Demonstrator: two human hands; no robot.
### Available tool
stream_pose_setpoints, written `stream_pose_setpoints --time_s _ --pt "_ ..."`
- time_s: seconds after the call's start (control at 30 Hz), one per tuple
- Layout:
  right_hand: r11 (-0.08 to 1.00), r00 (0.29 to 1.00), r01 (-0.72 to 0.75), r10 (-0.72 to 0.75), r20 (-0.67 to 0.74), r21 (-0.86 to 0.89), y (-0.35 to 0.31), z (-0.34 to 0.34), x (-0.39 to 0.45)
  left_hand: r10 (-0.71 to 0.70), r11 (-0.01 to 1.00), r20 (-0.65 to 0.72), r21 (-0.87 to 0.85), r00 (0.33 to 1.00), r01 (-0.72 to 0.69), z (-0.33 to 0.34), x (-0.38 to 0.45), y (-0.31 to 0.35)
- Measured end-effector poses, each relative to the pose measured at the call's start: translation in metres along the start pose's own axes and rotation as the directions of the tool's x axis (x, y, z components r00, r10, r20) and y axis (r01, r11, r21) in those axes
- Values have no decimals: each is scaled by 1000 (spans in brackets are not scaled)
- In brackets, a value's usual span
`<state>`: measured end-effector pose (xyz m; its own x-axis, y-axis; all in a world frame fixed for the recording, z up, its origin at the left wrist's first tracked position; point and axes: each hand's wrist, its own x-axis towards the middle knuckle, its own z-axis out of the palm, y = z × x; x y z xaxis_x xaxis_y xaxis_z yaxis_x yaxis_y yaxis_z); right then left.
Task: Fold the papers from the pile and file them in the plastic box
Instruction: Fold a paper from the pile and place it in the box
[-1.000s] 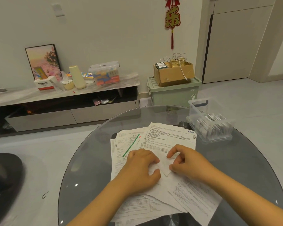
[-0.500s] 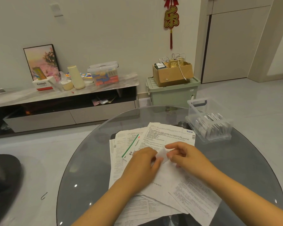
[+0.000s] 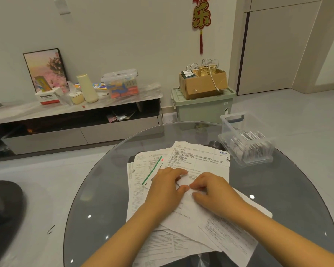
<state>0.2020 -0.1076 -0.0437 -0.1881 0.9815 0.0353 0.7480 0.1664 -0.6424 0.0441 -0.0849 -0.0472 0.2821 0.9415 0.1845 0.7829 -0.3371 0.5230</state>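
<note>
A loose pile of printed papers [image 3: 199, 158] lies spread on the round glass table [image 3: 96, 189]. On top of the pile sits a small folded white paper [image 3: 183, 183], mostly hidden by my hands. My left hand [image 3: 166, 187] presses on its left side with fingers and thumb curled onto it. My right hand [image 3: 212, 191] pinches its right edge between thumb and fingers. The clear plastic box [image 3: 247, 143] stands at the table's far right, apart from both hands, holding several folded papers upright.
Behind the table a green storage bin [image 3: 202, 108] carries a cardboard box [image 3: 202, 83]. A low TV cabinet [image 3: 73, 120] along the wall holds a lidded clear container, a bottle and a picture frame. A dark chair [image 3: 2, 209] stands at the left.
Half a second ago both hands held the small paper lifted slightly off the pile; now they have brought it down and press it flat, hands close together.
</note>
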Motion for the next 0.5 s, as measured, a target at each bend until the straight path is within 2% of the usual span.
stream_pose_setpoints --time_s 0.2,0.27,0.37,0.5 --pt "972 996 66 -78 -43 -225 -3 -1 -1 62 998 217 -11 974 -61 -14 -2 -3" --pt "939 990 116 -134 -33 -325 -5 -2 -3 79 997 240 -6 968 -79 -16 -4 -5" --pt "887 976 169 -210 -51 -430 -9 -5 -6 89 996 175 -27 981 -86 -13 -5 -1" --pt "912 959 164 -236 -154 -376 -10 -19 -8 103 994 5 -42 995 -103 -12 -7 12"
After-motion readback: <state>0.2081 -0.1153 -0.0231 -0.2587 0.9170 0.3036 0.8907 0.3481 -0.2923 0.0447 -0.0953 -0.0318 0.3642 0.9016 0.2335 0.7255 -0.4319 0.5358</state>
